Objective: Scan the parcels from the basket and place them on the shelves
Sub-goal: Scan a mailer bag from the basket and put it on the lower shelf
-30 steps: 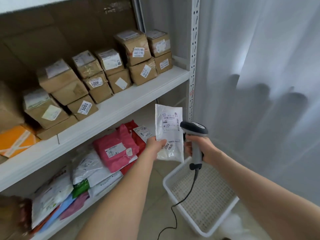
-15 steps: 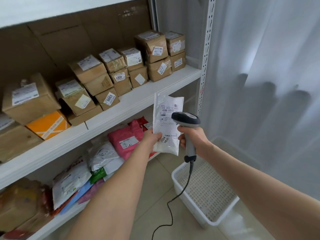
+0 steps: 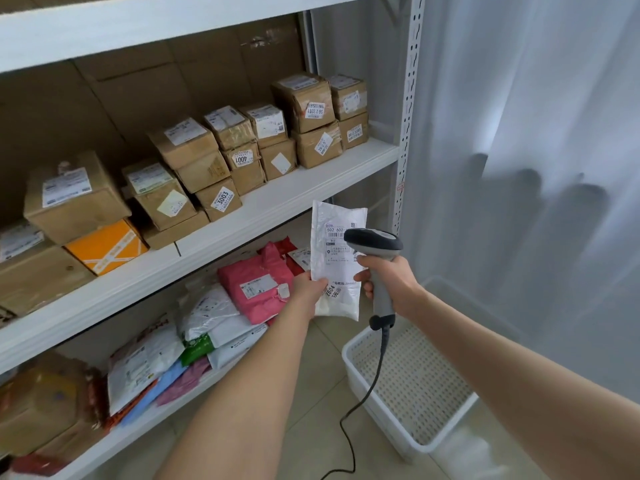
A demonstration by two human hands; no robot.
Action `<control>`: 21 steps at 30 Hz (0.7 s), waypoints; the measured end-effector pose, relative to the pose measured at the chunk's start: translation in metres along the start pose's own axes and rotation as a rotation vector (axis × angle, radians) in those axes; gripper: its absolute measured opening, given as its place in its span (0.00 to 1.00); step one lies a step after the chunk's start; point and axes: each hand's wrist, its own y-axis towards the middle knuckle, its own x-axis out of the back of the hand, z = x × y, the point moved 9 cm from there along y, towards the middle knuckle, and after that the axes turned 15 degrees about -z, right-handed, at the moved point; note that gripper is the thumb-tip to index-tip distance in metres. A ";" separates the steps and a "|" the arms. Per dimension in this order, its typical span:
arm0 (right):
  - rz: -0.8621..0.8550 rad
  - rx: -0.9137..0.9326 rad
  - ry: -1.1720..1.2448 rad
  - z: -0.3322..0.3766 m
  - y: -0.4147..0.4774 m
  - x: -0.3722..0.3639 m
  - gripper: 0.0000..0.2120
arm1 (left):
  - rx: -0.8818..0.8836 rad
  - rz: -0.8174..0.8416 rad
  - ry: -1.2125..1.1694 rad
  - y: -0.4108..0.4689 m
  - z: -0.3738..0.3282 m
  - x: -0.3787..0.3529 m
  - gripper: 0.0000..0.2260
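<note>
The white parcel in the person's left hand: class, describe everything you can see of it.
The white parcel is a flat, crinkled soft-plastic pouch, held upright before the shelves. Its face carries a printed shipping label starting 502 602 and a small 2604 sticker lower down. The left hand pinches its lower left edge; the scanner in the right hand overlaps its right side, contact unclear.

1 head-worn wide-angle view, looking forward and down, near the shelves point(image 3: 284, 199) at left; basket point(image 3: 419, 386) low right
</note>
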 end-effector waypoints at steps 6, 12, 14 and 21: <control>-0.019 -0.016 -0.007 0.000 -0.004 -0.014 0.06 | 0.026 0.009 0.023 0.017 0.005 0.006 0.14; -0.052 -0.015 -0.033 -0.003 -0.004 -0.030 0.09 | 0.007 0.006 0.079 0.040 0.006 0.014 0.13; -0.064 -0.010 -0.034 -0.004 -0.003 -0.034 0.10 | 0.010 0.012 0.085 0.045 0.008 0.016 0.13; -0.107 -0.013 -0.092 -0.006 -0.001 -0.044 0.07 | 0.016 0.042 0.079 0.057 0.012 0.018 0.13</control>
